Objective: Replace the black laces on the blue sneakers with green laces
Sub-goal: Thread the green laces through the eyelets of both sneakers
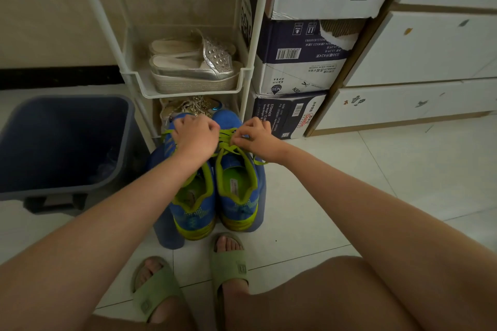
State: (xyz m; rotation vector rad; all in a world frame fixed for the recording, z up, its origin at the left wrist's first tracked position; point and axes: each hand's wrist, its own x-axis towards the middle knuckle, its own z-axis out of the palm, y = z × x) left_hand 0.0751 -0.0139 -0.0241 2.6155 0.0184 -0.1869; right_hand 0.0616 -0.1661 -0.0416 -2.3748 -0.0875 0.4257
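Two blue sneakers with lime-green trim stand side by side on a blue stool, heels toward me: the left sneaker (193, 204) and the right sneaker (236, 191). Green laces (228, 142) run across the right sneaker's upper. My left hand (195, 136) is curled over the laces between the two shoes and grips a green strand. My right hand (255, 136) pinches the green lace on the right sneaker. A loose green lace end (259, 162) hangs off its right side. No black laces are in view.
A dark blue bin (61, 142) stands at the left. A white shoe rack (188, 80) with silver sandals is straight behind the sneakers. Stacked cardboard boxes (301, 62) and white drawers (416, 62) are at the right. My feet in green slippers (228, 263) rest on the tiled floor.
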